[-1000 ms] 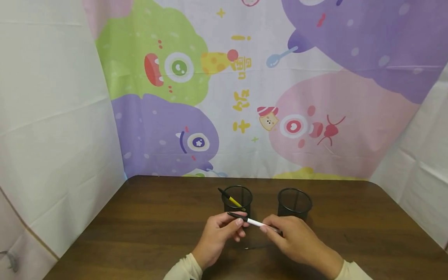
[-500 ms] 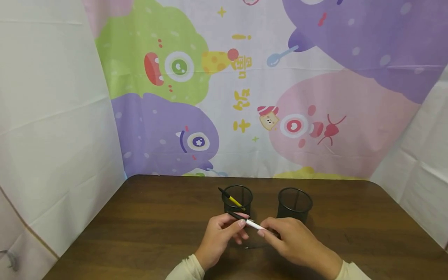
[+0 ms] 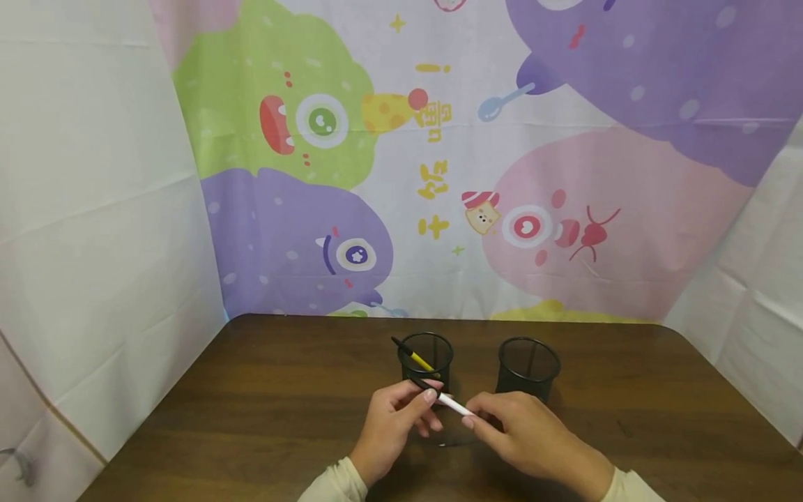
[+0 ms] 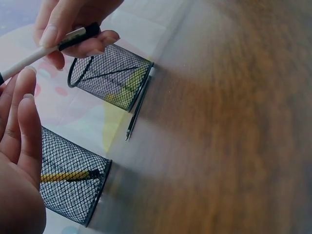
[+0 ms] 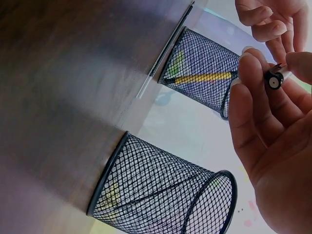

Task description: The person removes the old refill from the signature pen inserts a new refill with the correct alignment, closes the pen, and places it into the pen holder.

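My left hand (image 3: 392, 425) and right hand (image 3: 533, 429) hold a white and black pen (image 3: 454, 404) between them, above the table. The left thumb and fingers pinch its black front part. The right thumb and fingertips grip the white barrel toward the other end, whose black tip (image 4: 87, 34) sticks out past the fingers in the left wrist view. Under the hands, a thin dark pen refill (image 4: 139, 108) with a clear end lies on the table. A black mesh pen cup (image 3: 452, 352) behind the left hand holds a yellow and black pen (image 3: 422, 360).
A second black mesh cup (image 3: 527, 383) stands behind the right hand, with no pen showing in it. The brown wooden table (image 3: 282, 390) ends at a cartoon-printed cloth (image 3: 458, 279). White cloth hangs at both sides.
The pen tilts slightly more, its right end lower. That dark end, seen past the right fingers earlier, is now hidden in the head view. Both hands keep their hold; cups and refill stay put.
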Available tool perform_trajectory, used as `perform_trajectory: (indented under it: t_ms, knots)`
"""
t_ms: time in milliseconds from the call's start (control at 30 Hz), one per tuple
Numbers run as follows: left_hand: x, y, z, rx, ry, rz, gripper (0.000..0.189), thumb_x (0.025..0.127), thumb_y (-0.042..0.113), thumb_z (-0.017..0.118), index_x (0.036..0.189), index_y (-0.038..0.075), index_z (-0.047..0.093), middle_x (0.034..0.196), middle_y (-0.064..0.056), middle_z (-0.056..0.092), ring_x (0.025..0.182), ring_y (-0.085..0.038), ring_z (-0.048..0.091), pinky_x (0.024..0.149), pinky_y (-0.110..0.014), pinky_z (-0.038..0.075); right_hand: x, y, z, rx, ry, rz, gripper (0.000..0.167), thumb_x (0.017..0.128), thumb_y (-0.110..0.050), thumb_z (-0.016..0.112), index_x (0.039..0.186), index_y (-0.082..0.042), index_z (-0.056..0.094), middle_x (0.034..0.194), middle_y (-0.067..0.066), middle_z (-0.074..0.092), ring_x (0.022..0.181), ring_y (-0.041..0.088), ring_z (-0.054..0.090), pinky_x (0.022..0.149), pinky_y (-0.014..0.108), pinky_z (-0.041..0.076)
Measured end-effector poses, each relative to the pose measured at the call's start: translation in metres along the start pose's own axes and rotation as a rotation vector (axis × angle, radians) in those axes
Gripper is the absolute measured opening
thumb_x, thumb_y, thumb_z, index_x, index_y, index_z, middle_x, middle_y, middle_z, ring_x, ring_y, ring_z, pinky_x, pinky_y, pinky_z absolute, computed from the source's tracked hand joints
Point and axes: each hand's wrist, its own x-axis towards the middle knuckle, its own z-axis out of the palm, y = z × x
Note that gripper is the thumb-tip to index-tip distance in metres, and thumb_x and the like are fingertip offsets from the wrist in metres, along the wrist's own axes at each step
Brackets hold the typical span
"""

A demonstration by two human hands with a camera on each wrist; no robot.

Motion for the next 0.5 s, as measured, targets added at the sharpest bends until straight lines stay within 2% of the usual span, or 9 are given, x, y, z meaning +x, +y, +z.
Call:
perform_trajectory:
  t_ms: [167, 400, 500]
  knots:
    - [0.0001, 0.0001, -0.0003, 0.014, 0.012, 0.007, 0.029, 0.099, 0.013, 0.064, 0.114, -0.011, 0.066, 0.074, -0.023, 0.068, 0.062, -0.016, 0.068, 0.055, -0.025, 0.054, 0.0004, 0.0004, 0.0000, 0.004, -0.008, -0.004, 0.006, 0.099, -0.030, 0.066, 0.095, -0.025, 0.068, 0.073, -0.024, 0.053, 0.060, -0.006, 0.048, 0.052, 0.017, 0.043]
    - [0.0002, 0.0002, 0.0002, 0.010, 0.031, 0.010, 0.023, 0.099, 0.014, 0.065, 0.111, -0.006, 0.069, 0.079, -0.028, 0.067, 0.062, -0.016, 0.068, 0.055, -0.025, 0.053, 0.0000, 0.0026, 0.0000, -0.003, -0.015, -0.004, 0.006, 0.099, -0.030, 0.066, 0.096, -0.026, 0.069, 0.075, -0.024, 0.055, 0.062, -0.005, 0.049, 0.055, 0.018, 0.045]
    - [0.0007, -0.0002, 0.0001, 0.018, 0.054, 0.014, 0.024, 0.099, 0.015, 0.065, 0.111, -0.006, 0.069, 0.080, -0.025, 0.068, 0.061, -0.016, 0.068, 0.054, -0.026, 0.054, 0.0000, 0.0035, -0.0004, -0.011, -0.019, 0.005, 0.006, 0.099, -0.031, 0.066, 0.096, -0.026, 0.069, 0.076, -0.024, 0.055, 0.063, -0.005, 0.050, 0.055, 0.018, 0.045]
